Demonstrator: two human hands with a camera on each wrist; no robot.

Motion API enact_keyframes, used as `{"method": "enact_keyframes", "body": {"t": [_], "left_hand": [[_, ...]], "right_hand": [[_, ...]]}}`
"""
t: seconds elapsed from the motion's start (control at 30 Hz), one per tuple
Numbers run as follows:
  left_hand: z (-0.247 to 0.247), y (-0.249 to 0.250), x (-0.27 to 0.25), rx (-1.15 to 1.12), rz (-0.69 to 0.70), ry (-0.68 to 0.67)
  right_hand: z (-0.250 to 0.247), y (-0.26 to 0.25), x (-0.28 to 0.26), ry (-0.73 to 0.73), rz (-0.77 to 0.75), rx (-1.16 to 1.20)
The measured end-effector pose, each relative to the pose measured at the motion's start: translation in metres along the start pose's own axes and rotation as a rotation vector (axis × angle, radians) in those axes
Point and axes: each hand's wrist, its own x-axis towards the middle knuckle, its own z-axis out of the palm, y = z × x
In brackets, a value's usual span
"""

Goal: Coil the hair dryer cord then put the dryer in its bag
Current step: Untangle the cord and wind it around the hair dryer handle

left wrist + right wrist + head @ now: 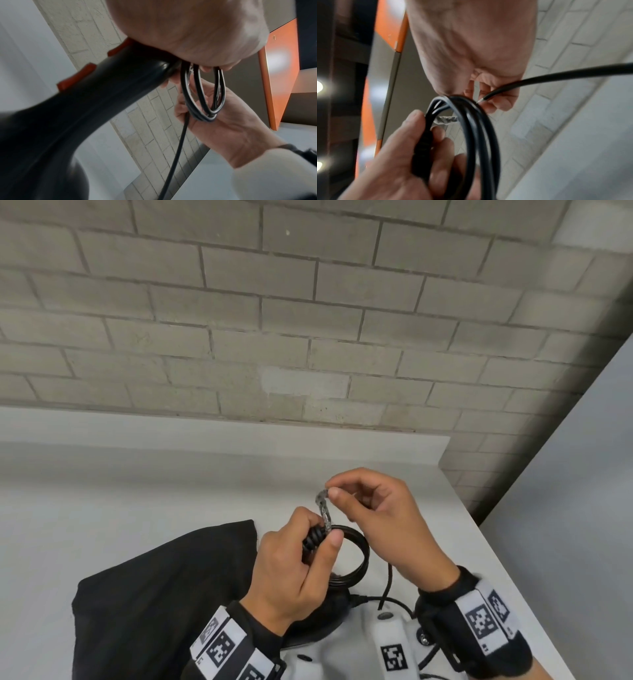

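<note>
Your left hand (291, 570) has its fingers curled tight round the gathered loops of the cord (356, 556), thumb pressed over the top of the bundle where the ribbed strain relief bunches up. The coil hangs out to the thumb side of that fist, a round loop of several black turns lying together. Beneath the fist, in the left wrist view, the dryer (72, 121) runs down from your palm as a black handle with orange switches on it (its barrel end is too close and blurred to make out).

Your right hand (383, 518) is raised just above and beyond the left, thumb and forefinger pinched together on the free end of a silvery grey tie (323, 508). The tie runs from that pinch down to the bundle at your left fingertips, where its lower end meets the cord; whether it is already wound round the loops cannot be told. The other right fingers are loosely curled, holding nothing else.

A loose cord end (488, 96) with bare strands showing at its tip crosses under your right palm in the right wrist view, near the fingers but not gripped.

The bag (154, 594) lies flat and black on the white counter (137, 491), beneath and beyond your left wrist, not touched by either hand's fingers.
</note>
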Motion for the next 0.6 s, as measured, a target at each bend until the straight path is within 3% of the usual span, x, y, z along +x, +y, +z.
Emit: {"method": "enact_keyframes", "body": {"t": [0.13,0.33,0.6], "left_hand": [[0.0,0.0,-0.002,-0.027,-0.012,0.005],[0.004,-0.005,-0.004,-0.04,-0.066,0.042],[0.007,-0.005,-0.002,-0.055,-0.121,0.071]], "right_hand": [[0.005,0.006,-0.017,-0.051,0.166,0.237],[0.001,0.013,-0.039,-0.165,0.113,0.314],[0.001,0.019,-0.046,-0.18,0.179,0.202]]}}
